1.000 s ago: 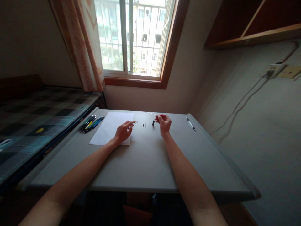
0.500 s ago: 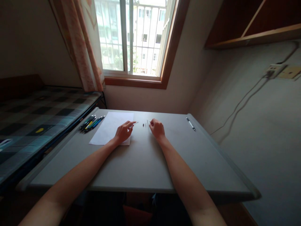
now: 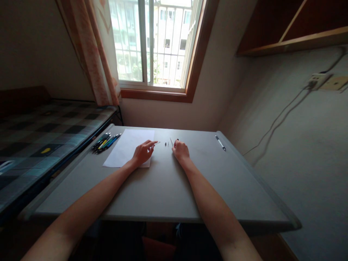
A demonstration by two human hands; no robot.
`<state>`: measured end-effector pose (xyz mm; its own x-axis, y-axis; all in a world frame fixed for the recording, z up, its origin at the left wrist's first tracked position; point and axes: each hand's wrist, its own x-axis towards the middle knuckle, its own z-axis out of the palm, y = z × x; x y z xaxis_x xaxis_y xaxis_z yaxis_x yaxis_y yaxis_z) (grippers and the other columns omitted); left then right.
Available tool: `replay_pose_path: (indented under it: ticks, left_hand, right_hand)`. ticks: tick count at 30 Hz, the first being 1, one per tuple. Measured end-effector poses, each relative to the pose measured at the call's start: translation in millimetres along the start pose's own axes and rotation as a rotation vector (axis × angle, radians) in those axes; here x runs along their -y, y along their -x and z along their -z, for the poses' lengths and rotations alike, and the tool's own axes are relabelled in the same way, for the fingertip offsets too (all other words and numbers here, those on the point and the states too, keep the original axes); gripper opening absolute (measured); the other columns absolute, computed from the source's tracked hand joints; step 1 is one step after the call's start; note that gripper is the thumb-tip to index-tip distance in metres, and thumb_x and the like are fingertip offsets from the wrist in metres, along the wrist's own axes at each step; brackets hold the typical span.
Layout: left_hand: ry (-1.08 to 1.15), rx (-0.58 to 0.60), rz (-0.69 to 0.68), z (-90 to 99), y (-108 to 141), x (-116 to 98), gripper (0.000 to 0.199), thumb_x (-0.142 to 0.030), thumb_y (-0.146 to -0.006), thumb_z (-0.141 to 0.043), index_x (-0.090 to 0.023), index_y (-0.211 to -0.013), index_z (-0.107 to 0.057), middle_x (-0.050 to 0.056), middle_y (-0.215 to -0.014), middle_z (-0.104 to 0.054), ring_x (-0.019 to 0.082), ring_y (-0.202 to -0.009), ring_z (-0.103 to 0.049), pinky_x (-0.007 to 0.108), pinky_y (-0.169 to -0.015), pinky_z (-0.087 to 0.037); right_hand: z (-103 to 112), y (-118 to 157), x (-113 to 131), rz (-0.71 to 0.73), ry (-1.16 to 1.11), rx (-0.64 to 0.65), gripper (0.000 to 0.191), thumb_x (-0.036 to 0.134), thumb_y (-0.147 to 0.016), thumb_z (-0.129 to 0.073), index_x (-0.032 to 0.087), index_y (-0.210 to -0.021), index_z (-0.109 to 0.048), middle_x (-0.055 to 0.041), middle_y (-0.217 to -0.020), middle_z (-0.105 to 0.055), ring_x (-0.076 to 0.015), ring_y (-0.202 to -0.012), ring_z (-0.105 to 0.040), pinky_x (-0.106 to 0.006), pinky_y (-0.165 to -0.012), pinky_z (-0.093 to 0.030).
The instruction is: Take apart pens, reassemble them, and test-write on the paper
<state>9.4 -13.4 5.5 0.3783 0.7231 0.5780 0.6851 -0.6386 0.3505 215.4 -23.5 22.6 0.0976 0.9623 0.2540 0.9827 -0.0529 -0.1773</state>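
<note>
My left hand (image 3: pixel 143 152) rests at the right edge of the white paper sheet (image 3: pixel 127 145). Its fingers pinch a slim, pale, see-through pen tube (image 3: pixel 157 143) that points right. My right hand (image 3: pixel 181 149) lies on the table a little further right, fingers curled round a pen part with a dark end (image 3: pixel 177 140). A thin pale stick (image 3: pixel 171 141), like a pen refill, stands out at its fingertips; whether it is held or only touched I cannot tell. Between the hands lie a small dark pen piece (image 3: pixel 165 144) and a tiny pale piece (image 3: pixel 168 144).
Several pens (image 3: pixel 104 143) lie in a pile at the left of the grey table (image 3: pixel 157 195). A single pen (image 3: pixel 220 143) lies near the right edge. Behind the table is a barred window (image 3: pixel 163 47); a bed (image 3: pixel 54 137) stands on the left.
My right hand has turned and shifted slightly, so the dark-ended part now shows above its fingers. The thin stick has tilted a little. My left hand has hardly moved.
</note>
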Motion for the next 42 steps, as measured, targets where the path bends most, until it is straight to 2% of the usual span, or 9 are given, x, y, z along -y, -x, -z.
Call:
replay_pose_path:
  ticks: [9,13,18,22,31,42]
  left_hand:
    - [-0.003,-0.002,0.004,0.2,-1,-1,0.035,-0.020,-0.086,-0.043,-0.026,-0.118,-0.056,0.001,-0.092,-0.062,0.011,-0.068,-0.057,0.022,-0.064,-0.043]
    - [0.001,0.005,0.000,0.8,0,-1,0.035,-0.021,-0.087,-0.043,-0.027,-0.118,-0.056,0.001,-0.093,-0.062,0.010,-0.067,-0.056,0.022,-0.064,-0.043]
    - [0.001,-0.004,-0.002,0.8,0,0,0.035,-0.022,-0.086,-0.043,-0.027,-0.118,-0.056,0.001,-0.092,-0.062,0.010,-0.067,-0.056,0.022,-0.063,-0.043]
    - [0.005,-0.001,-0.001,0.5,0,1,0.036,-0.020,-0.085,-0.043,-0.027,-0.118,-0.056,0.001,-0.093,-0.062,0.011,-0.068,-0.057,0.022,-0.064,-0.043]
    - [0.012,0.006,-0.001,0.6,0,-1,0.035,-0.020,-0.086,-0.043,-0.026,-0.118,-0.056,0.001,-0.093,-0.062,0.011,-0.069,-0.057,0.022,-0.065,-0.044]
    - [0.010,0.005,0.005,0.0,0,-1,0.036,-0.021,-0.086,-0.043,-0.027,-0.118,-0.056,0.002,-0.094,-0.062,0.012,-0.069,-0.057,0.023,-0.066,-0.044]
  right_hand:
    - [-1,-1,0,-0.024,-0.029,0.048,0.019,0.019,-0.082,-0.048,0.016,-0.094,-0.062,-0.0108,-0.092,-0.067,-0.0201,-0.086,-0.064,-0.026,-0.074,-0.044]
    - [-3,-2,-2,-0.041,-0.039,0.021,0.019,0.022,-0.081,-0.049,0.016,-0.095,-0.061,-0.0105,-0.092,-0.067,-0.0208,-0.086,-0.064,-0.026,-0.073,-0.045]
    - [-3,-2,-5,-0.111,-0.041,-0.007,0.024,0.031,-0.082,-0.049,0.017,-0.099,-0.059,-0.0119,-0.092,-0.067,-0.0225,-0.086,-0.064,-0.028,-0.072,-0.046]
    - [-3,-3,-7,-0.167,-0.058,0.023,0.027,0.035,-0.082,-0.050,0.016,-0.099,-0.061,-0.0132,-0.093,-0.067,-0.0241,-0.088,-0.064,-0.030,-0.073,-0.046]
    - [-7,0,-2,-0.152,-0.032,0.039,0.025,0.026,-0.081,-0.047,0.017,-0.095,-0.065,-0.0133,-0.096,-0.065,-0.0242,-0.089,-0.064,-0.032,-0.073,-0.047]
    - [-8,2,3,-0.106,-0.039,0.033,0.023,0.025,-0.081,-0.047,0.015,-0.091,-0.065,-0.0129,-0.094,-0.066,-0.0227,-0.086,-0.064,-0.030,-0.073,-0.047]
